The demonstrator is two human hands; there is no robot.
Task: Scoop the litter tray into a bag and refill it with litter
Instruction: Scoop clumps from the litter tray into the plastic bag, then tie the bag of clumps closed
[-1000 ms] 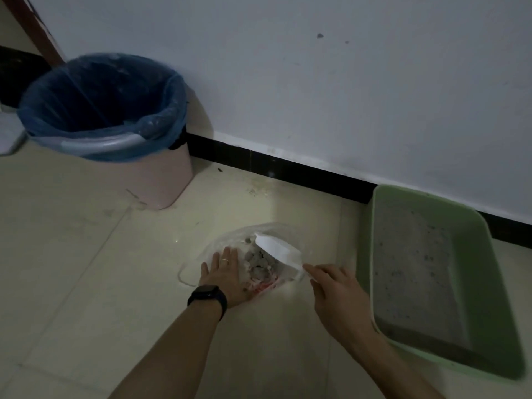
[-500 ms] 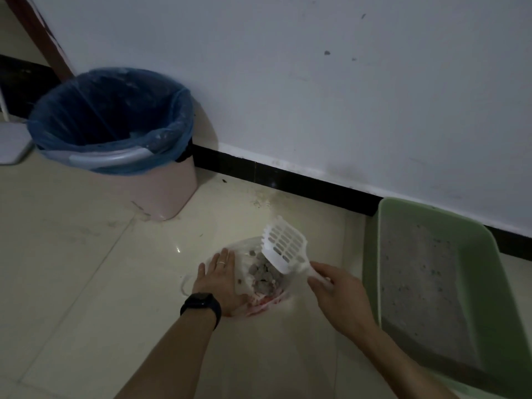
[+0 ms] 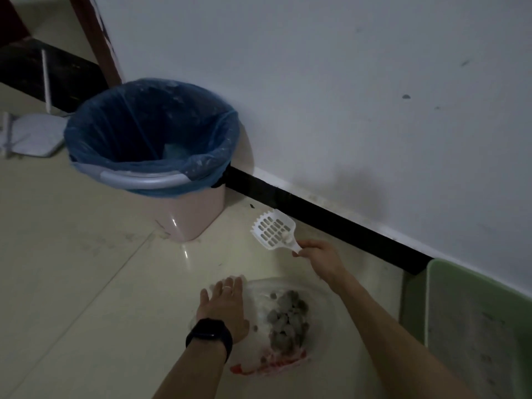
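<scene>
A clear plastic bag (image 3: 322,306) lies open on the floor with a heap of grey litter clumps (image 3: 288,321) inside. My left hand (image 3: 224,306) lies flat on the bag's left edge with straight fingers. My right hand (image 3: 319,254) grips the handle of a white slotted scoop (image 3: 272,230), held above the floor beyond the bag, its blade pointing toward the bin. The green litter tray (image 3: 449,283) with grey litter sits at the right edge, partly cut off.
A pink bin (image 3: 190,214) lined with a blue bag (image 3: 149,131) stands against the white wall at the left. A white flat object (image 3: 37,133) with a thin pole lies behind it. A black skirting strip (image 3: 331,223) runs along the wall.
My right hand has lifted the scoop out of the bag and carried it away toward the wall and bin. My left hand stays on the bag. The view has shifted left.
</scene>
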